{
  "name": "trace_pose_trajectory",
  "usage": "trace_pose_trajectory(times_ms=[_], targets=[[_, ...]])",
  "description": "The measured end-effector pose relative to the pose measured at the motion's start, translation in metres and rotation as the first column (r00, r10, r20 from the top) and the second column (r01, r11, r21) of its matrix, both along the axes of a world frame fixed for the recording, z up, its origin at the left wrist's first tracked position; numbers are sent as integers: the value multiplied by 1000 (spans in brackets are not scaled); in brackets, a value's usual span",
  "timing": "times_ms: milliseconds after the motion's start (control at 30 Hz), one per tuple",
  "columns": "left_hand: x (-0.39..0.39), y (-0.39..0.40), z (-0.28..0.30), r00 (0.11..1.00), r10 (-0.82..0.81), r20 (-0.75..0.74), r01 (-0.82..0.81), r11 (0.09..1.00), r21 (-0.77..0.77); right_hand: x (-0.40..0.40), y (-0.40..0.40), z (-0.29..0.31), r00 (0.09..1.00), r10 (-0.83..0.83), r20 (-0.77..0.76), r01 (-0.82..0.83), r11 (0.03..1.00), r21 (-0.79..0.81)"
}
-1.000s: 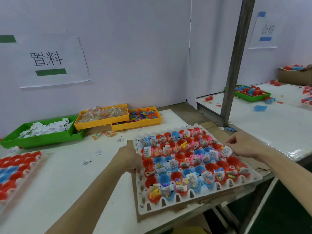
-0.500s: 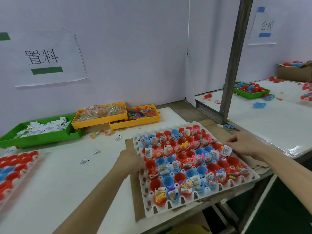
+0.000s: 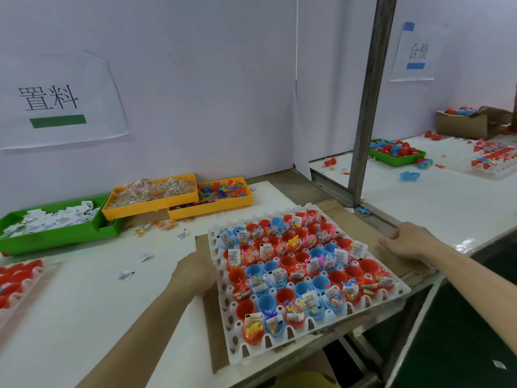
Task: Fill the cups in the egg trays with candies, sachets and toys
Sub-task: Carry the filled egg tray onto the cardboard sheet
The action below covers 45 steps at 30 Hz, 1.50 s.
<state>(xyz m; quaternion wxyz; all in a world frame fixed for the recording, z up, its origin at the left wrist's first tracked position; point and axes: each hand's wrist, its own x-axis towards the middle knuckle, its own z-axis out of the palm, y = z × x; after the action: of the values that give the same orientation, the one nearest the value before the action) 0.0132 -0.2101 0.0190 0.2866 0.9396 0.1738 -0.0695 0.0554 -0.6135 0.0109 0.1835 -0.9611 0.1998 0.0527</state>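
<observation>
Two hands at egg tray (image 3: 402,293) on bench's near-right corner: left hand (image 3: 195,273) grips its left rim, right hand (image 3: 408,243) flat on cardboard (image 3: 391,256); a tug could tip overhanging tray, spilling cups (image 3: 288,261).

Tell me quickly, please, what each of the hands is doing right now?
Left hand: grips the left edge of the white plastic egg tray.
Right hand: open, resting on the brown cardboard sheet.

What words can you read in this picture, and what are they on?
"置料": white paper sign on the wall, above a green bar.
"合模": white paper sign on the far wall, between blue marks.
Print on the white sachets and in the cups: too small to read.
</observation>
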Motion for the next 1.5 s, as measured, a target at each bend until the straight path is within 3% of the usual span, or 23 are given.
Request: trace_pose_trajectory(times_ms=[267,500,1200,1500], targets=[[11,11,-4,994,96,-46,-98,993,-63,0,-1,-3,999,-36,40,28,984,176],[12,6,-8,996,85,-17,-85,996,-10,-12,-12,-1,997,-28,76,14,983,184],[12,-65,-12,998,-54,9,55,973,-223,-47,-90,19,987,-163,9,157,962,225],[19,-110,-13,999,-4,44,19,931,-364,-19,-119,35,975,-219,22,213,963,163]])
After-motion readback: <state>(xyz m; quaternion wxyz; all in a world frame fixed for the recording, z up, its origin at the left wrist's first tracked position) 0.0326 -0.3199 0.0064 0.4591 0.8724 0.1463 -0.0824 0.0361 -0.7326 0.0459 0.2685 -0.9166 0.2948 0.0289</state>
